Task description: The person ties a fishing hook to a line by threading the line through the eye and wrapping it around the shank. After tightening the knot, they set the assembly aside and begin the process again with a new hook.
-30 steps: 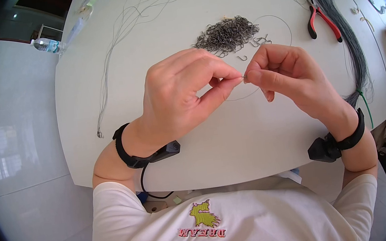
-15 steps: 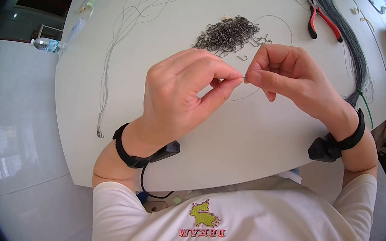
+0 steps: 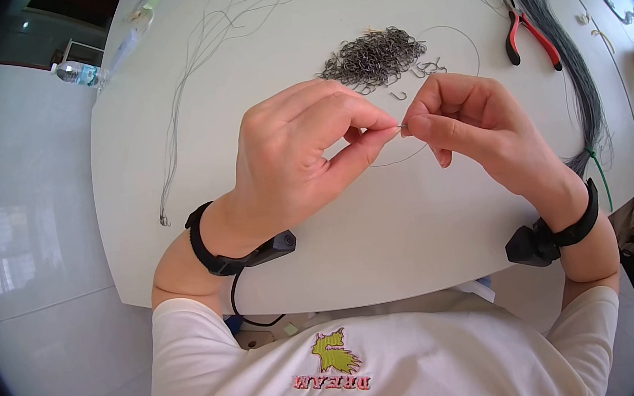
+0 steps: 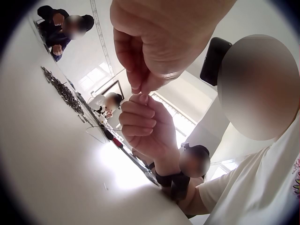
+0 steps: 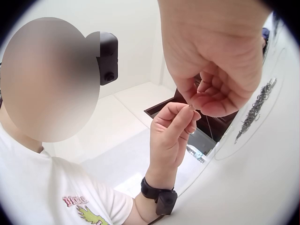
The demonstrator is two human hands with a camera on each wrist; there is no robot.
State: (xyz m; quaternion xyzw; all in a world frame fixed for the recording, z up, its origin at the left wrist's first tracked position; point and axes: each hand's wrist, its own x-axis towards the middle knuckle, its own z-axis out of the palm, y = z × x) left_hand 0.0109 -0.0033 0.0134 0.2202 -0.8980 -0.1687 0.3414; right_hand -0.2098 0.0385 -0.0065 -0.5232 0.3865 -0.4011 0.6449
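Observation:
In the head view my left hand (image 3: 303, 152) and right hand (image 3: 474, 119) meet fingertip to fingertip above the table. Thumb and forefinger of the left pinch a tiny dark piece, seemingly a fish hook (image 3: 402, 127), mostly hidden by the fingertips. The right thumb and forefinger pinch at the same spot, where a thin fishing line (image 3: 476, 52) loops out behind the hand. Both wrist views show the two pinches touching or nearly so. A heap of dark fish hooks (image 3: 371, 58) lies just beyond the hands, with a single hook (image 3: 398, 95) nearer to them.
Red-handled pliers (image 3: 522, 30) lie at the right beside a long bundle of dark line (image 3: 574, 63) tied with green. Several loose lines (image 3: 176, 96) stretch along the left of the white table (image 3: 340, 258), a hook at their near end. A plastic bottle (image 3: 76, 74) stands far left.
Both hands stay in almost the same place, still pinching at the same spot. The line loop and the hook heap look unchanged.

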